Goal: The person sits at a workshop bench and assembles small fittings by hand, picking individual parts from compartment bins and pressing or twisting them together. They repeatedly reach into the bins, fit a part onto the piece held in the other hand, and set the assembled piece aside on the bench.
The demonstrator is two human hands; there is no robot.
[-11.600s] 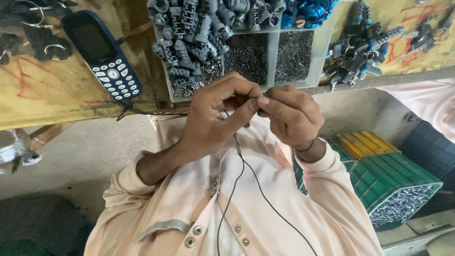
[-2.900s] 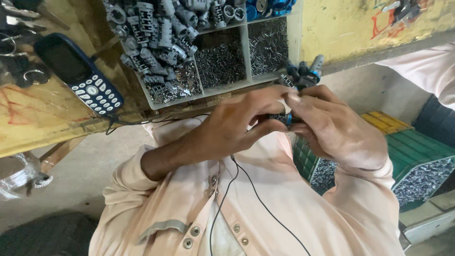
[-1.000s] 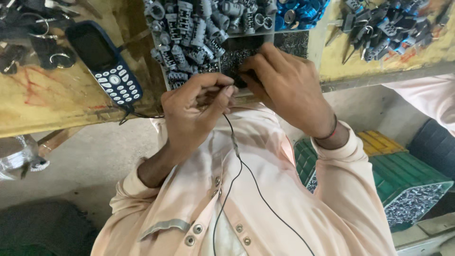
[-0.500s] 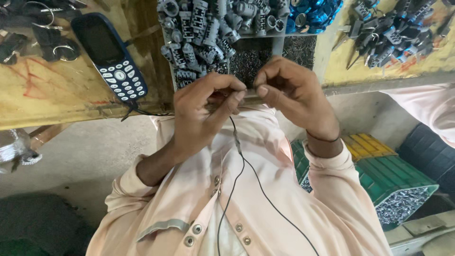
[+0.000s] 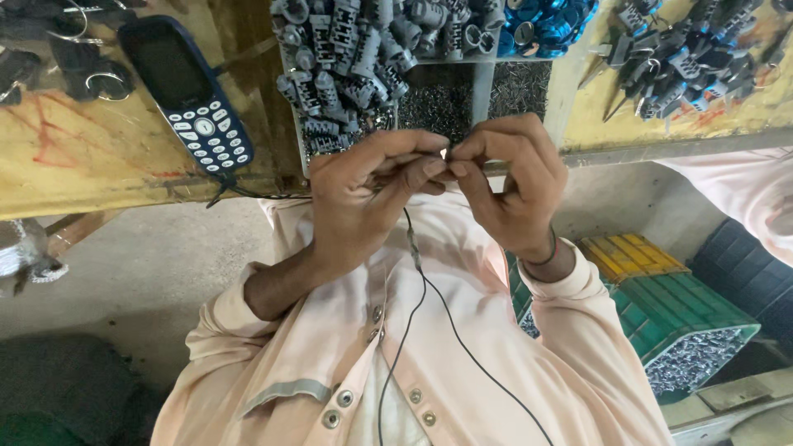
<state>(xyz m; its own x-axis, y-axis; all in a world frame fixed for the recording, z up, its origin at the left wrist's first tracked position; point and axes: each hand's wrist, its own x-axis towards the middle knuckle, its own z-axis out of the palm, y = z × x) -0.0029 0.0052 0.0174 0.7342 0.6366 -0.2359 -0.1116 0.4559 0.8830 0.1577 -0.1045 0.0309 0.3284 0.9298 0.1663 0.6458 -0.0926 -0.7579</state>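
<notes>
My left hand and my right hand meet fingertip to fingertip just below the bench edge. Together they pinch a small metal part that is mostly hidden by the fingers. A thin black cable hangs from under my left fingers and runs down over my pale pink shirt. A thread band circles my right wrist. Right behind the fingers sits a partitioned tray with tiny metal pins and grey plastic parts.
A dark blue keypad phone lies on the yellow wooden bench. Blue parts and a heap of grey-blue parts lie farther back. A green crate of metal bits stands low right. Another person's sleeve shows at right.
A second ago my right hand was reaching into the tray; it has drawn back and joined my left fingertips on the small part. Both hands now hold nearly still.
</notes>
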